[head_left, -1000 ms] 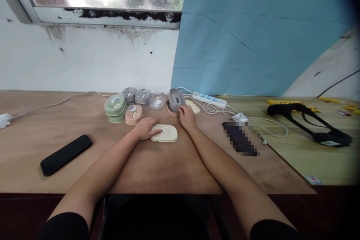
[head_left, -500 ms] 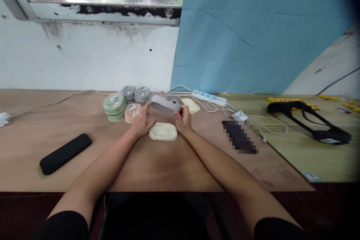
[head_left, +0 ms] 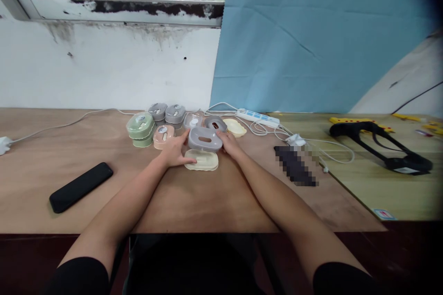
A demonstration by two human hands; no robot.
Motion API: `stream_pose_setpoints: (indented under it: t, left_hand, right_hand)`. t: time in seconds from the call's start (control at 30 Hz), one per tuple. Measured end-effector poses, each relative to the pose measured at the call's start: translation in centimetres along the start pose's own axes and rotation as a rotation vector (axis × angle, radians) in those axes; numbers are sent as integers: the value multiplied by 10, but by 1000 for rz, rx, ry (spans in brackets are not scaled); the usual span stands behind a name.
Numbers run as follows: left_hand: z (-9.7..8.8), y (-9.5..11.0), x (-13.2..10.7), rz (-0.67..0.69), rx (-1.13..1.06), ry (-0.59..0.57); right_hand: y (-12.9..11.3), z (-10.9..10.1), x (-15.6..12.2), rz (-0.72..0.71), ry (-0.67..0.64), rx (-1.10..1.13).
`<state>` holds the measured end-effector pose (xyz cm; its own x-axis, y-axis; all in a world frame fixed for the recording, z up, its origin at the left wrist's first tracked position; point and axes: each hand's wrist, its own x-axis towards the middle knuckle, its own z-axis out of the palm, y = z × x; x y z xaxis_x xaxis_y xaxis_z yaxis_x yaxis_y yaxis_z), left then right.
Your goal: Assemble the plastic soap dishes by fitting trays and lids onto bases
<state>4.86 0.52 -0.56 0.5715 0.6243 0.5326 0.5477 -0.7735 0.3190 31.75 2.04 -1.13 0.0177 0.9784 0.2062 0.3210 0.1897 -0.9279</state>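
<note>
A grey plastic tray-like piece (head_left: 204,144) with an oval slot in its middle lies between my hands, its far side towards the wall. My right hand (head_left: 230,144) grips its right edge. My left hand (head_left: 176,151) has its fingers stretched out against the left edge, while its thumb points over the left end of a cream tray (head_left: 206,161). That tray rests flat on the table just in front of the grey piece. Behind it sit a darker grey slotted piece (head_left: 209,123), a clear cover (head_left: 189,120) with a round label and a cream scalloped piece (head_left: 235,127).
Green lidded boxes (head_left: 140,129), a pink box (head_left: 162,137) and grey boxes (head_left: 175,115) stand to the left. A black phone (head_left: 81,187) lies at the near left. A power strip (head_left: 258,118) with white cables, a blurred dark item (head_left: 294,166) and a black strap frame (head_left: 384,150) are to the right.
The grey slotted piece has come down and tilted so that its slotted face shows. The left thumb has moved onto the cream tray's left end; the right hand keeps its grip.
</note>
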Motion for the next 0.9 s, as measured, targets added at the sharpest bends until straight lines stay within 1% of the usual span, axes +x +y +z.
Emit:
stream_pose_setpoints:
  t: [0.1, 0.2, 0.37, 0.5, 0.6, 0.73, 0.83, 0.9]
  left_hand:
    - [1, 2, 1, -32, -9, -137]
    - [1, 6, 1, -79, -53, -221]
    - [3, 11, 1, -126, -90, -226]
    - [5, 10, 3, -191, 2, -195]
    - [6, 6, 3, -216, 32, -201]
    - [6, 3, 1, -199, -2, -227]
    - [6, 5, 1, -164, -6, -240]
    - [7, 6, 1, -167, 3, -238]
  right_hand:
    - [1, -3, 0, 136, -101, 2]
    - [-1, -4, 0, 155, -94, 12]
    - [-3, -5, 1, 181, -92, 13]
    - [-5, -5, 0, 161, -112, 18]
    - [-5, -4, 0, 147, -141, 24]
    - [-2, -2, 2, 165, -151, 20]
    - [0, -2, 4, 163, -173, -8]
    - [1, -2, 3, 151, -192, -33]
